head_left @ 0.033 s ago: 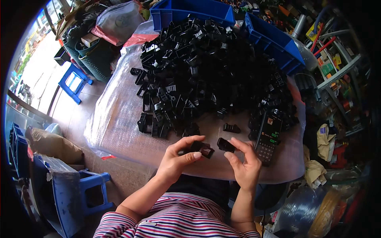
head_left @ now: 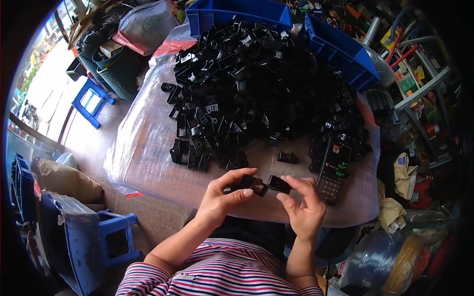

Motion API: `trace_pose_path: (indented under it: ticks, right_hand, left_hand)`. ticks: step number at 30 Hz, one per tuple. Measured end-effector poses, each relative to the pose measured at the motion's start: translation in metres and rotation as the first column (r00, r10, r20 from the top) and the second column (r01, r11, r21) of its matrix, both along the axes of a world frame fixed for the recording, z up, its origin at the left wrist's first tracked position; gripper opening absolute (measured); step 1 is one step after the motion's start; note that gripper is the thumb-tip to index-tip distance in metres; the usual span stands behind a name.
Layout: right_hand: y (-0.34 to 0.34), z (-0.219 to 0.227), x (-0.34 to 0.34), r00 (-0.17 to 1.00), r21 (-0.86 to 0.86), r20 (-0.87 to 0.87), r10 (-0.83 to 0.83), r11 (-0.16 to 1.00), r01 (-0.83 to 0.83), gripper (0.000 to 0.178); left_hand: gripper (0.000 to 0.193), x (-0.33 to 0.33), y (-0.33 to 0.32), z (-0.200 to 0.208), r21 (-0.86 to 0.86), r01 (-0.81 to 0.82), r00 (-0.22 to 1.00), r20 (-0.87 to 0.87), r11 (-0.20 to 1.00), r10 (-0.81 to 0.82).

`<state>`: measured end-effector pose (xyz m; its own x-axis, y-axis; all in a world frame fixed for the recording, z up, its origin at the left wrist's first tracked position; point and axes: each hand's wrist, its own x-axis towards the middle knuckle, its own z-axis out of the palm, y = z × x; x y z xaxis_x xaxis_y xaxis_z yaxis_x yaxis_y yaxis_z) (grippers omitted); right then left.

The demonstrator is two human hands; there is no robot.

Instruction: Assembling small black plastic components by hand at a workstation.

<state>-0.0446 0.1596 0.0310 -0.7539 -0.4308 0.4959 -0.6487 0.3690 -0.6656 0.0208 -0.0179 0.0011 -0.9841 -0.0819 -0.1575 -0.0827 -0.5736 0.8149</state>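
Note:
My left hand [head_left: 220,194] is closed on a black plastic frame [head_left: 257,186] with an open middle, thumb and index finger along its sides. Close to its right end, a smaller black plastic block [head_left: 279,184] is pinched between the thumb and fingers of my right hand [head_left: 305,204]. The two parts nearly meet; I cannot tell whether they touch. Beyond my hands, a large heap of black plastic parts [head_left: 237,89] covers much of the plastic-wrapped table [head_left: 143,133]. One loose black part [head_left: 288,158] lies by itself just past my right hand.
A black handheld device with a screen and keys [head_left: 334,170] lies right of my right hand. Blue bins [head_left: 340,49] stand behind the heap. Blue stools [head_left: 118,237] are on the floor at left; a metal rack [head_left: 422,89] and wire spools [head_left: 382,256] are at right.
My right hand has turned the small black block slightly and brought it a little left, closer to the frame in my left hand. My left hand has barely moved.

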Motion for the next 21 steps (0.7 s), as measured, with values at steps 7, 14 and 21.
trace_pose_path:
  ticks: [7, 14, 21]
  right_hand:
    - [-0.011, -0.008, 0.011, 0.987, -0.006, -0.147, 0.069, 0.997, -0.071, 0.03]
    - [-0.01, -0.023, 0.021, 0.965, -0.214, 0.197, 0.171, 0.968, -0.128, 0.031]
    - [-0.003, -0.002, -0.019, 0.989, 0.135, -0.081, 0.127, 0.984, -0.115, 0.04]
  left_hand:
    - [0.045, 0.003, 0.009, 0.004, -0.277, 0.02, 0.999, 0.038, 0.961, -0.01]
    - [0.041, 0.013, 0.013, -0.002, -0.386, -0.094, 0.993, -0.098, 0.917, 0.061]
    - [0.025, 0.021, 0.004, -0.016, 0.165, -0.038, 0.998, -0.039, 0.986, 0.045]
